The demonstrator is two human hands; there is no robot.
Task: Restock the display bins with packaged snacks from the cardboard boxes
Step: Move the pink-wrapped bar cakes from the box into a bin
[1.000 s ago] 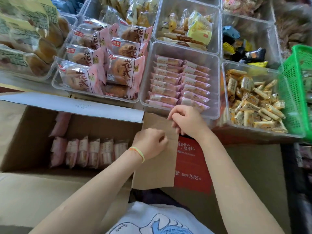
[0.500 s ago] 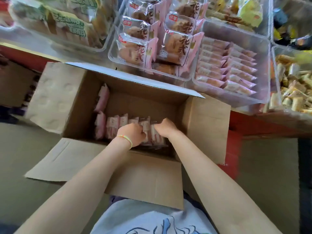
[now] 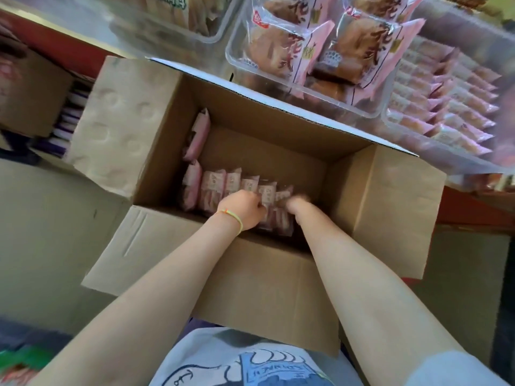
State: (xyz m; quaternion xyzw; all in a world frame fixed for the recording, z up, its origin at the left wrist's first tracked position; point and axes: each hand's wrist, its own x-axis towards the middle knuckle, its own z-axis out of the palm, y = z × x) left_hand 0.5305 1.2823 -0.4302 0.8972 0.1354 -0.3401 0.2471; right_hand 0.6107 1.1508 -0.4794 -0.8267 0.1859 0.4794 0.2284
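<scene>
An open cardboard box (image 3: 387,207) stands below the display shelf, its flaps folded out. A row of small pink snack packets (image 3: 217,188) stands along its near inside wall. Both my hands are down in the box among these packets. My left hand (image 3: 245,210), with a yellow band at the wrist, has its fingers curled round packets in the row. My right hand (image 3: 298,206) is blurred and reaches into the same packets; its grip is unclear. Above right, a clear bin (image 3: 395,126) holds rows of the same pink packets.
A clear bin of larger pink pastry bags (image 3: 289,48) sits above the box. Another bin (image 3: 178,26) is at the top left. A second cardboard box (image 3: 30,90) with purple items stands at the left. Bare floor lies on both sides.
My hands left the display bin's front edge and went down into the box. My view dropped from the bins to the box, and both hands now reach deeper among the packets.
</scene>
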